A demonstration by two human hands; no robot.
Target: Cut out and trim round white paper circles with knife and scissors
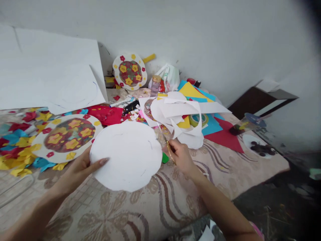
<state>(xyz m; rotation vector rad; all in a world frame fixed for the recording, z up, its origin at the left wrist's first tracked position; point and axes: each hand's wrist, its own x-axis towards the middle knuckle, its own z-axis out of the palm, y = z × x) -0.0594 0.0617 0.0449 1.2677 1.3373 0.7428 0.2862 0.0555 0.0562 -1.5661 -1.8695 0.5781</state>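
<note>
My left hand (94, 164) pinches the left edge of a white paper cutout (127, 155), thumb on top. The cutout is roughly round with a wavy outline and a few faint pen marks, tilted above the cloth. My right hand (179, 155) is closed around the gold handles of a pair of scissors (168, 142). Their blades point up and away, close to the cutout's right edge; I cannot tell whether they touch it. A scalloped white paper disc (41, 149) decorated with yellow and red paper flowers lies just beyond my left hand.
Folded paper flowers (21, 142) pile up at the left, before a large white sheet (50, 70). White paper scraps (180, 110), tape (198, 119) and coloured sheets (225, 134) lie at the right. A cup of dark drink (239, 127) and a plate (247, 140) stand near the table's right edge.
</note>
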